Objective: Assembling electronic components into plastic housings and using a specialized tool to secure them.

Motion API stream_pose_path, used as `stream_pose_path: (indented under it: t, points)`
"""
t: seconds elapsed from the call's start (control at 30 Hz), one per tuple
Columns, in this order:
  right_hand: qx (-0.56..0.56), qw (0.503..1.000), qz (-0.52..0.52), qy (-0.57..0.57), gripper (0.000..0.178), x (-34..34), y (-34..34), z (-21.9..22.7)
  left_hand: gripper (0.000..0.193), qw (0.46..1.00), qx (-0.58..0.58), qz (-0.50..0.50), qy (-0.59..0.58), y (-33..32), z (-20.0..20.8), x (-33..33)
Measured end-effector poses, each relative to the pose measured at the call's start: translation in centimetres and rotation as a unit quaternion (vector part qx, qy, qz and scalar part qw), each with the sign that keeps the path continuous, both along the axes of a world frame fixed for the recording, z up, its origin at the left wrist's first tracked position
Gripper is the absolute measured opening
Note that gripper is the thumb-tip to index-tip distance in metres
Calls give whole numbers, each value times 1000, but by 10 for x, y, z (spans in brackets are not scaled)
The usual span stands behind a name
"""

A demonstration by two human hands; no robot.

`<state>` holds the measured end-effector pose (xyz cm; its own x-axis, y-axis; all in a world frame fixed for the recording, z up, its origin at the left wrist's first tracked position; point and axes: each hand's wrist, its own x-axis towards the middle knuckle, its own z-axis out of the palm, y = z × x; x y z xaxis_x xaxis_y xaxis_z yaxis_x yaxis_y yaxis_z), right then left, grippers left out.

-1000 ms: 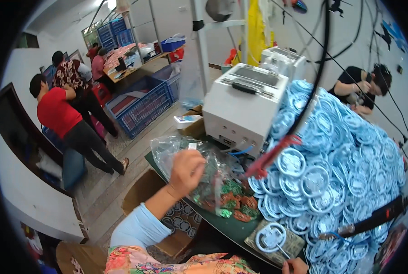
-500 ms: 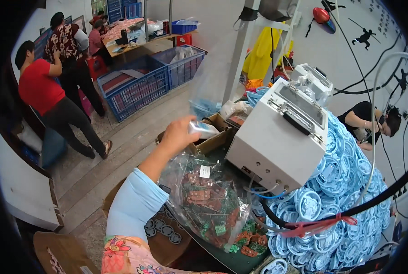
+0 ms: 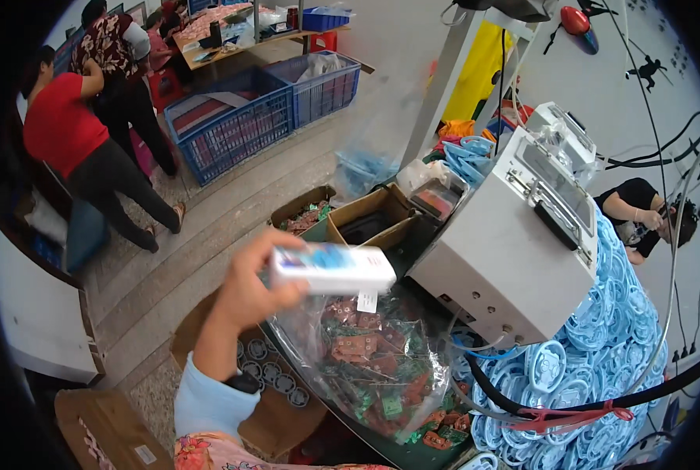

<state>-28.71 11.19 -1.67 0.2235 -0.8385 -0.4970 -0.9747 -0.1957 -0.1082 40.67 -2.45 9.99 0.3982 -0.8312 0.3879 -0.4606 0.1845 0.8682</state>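
My left hand [image 3: 252, 278] is closed round one end of a small white and blue box [image 3: 334, 269], which is blurred by motion. The box is held up above a clear plastic bag [image 3: 381, 368] of red-brown and green circuit boards. Just beyond it stand an open brown carton [image 3: 393, 207] with a dark thing inside and another box of small boards [image 3: 307, 215]. A light blue sleeve and a dark band show on my left arm. My right hand is out of the picture.
To the right, a grey metal machine [image 3: 515, 251] with a black handle stands by a big heap of light blue plastic rings [image 3: 554, 384]. Blue crates [image 3: 232, 133] sit on the floor at the back left. Several people are about, one in a red shirt [image 3: 64, 125].
My left hand has drawn back toward me, bringing the white and blue box away from the open carton and over the bag. The view has shifted slightly.
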Motion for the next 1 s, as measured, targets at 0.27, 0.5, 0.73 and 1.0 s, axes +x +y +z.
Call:
stream_pose_path:
  t: [0.27,0.5,0.73,1.0]
  points:
    - [-6,1000,10,6,46,-7,0,-5,47,976,-4,-6,-220,-29,-37,-38]
    - [8,1000,3,22,46,-7,0,-7,30,952,216,149,-158,-123,-59,29]
    - [-50,998,-9,-49,44,22,-4,13,21,928,68,186,-316,-111,-80,8]
    - [-83,995,60,-4,41,-61,36,-71,22,914,-36,195,-353,-99,-72,-6]
